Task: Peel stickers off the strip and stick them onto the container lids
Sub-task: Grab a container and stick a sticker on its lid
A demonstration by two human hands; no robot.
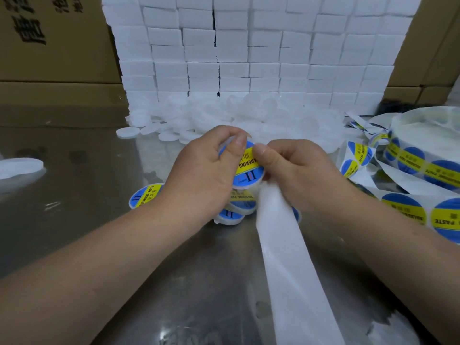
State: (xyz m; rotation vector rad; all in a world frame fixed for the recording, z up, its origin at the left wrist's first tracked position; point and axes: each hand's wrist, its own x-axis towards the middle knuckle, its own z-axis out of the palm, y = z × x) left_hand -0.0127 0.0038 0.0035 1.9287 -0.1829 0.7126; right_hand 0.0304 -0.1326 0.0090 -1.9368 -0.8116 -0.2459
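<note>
My left hand (206, 170) grips a white round lid (249, 188) that carries a blue and yellow round sticker (249, 168), thumb pressed on its upper edge. My right hand (293, 170) has its thumb on the sticker's right side, and its curled fingers hold the empty white backing strip (293, 270), which trails toward me. Several labelled lids (145, 195) lie on the table under and left of my left hand. The sticker strip (403, 207) with unpeeled stickers runs off to the right.
A heap of plain white lids (224, 115) lies behind my hands, before a wall of stacked white boxes (249, 51). A sticker roll (428, 150) stands at the right. Cardboard boxes (49, 46) flank both sides. The table (87, 170) is shiny metal.
</note>
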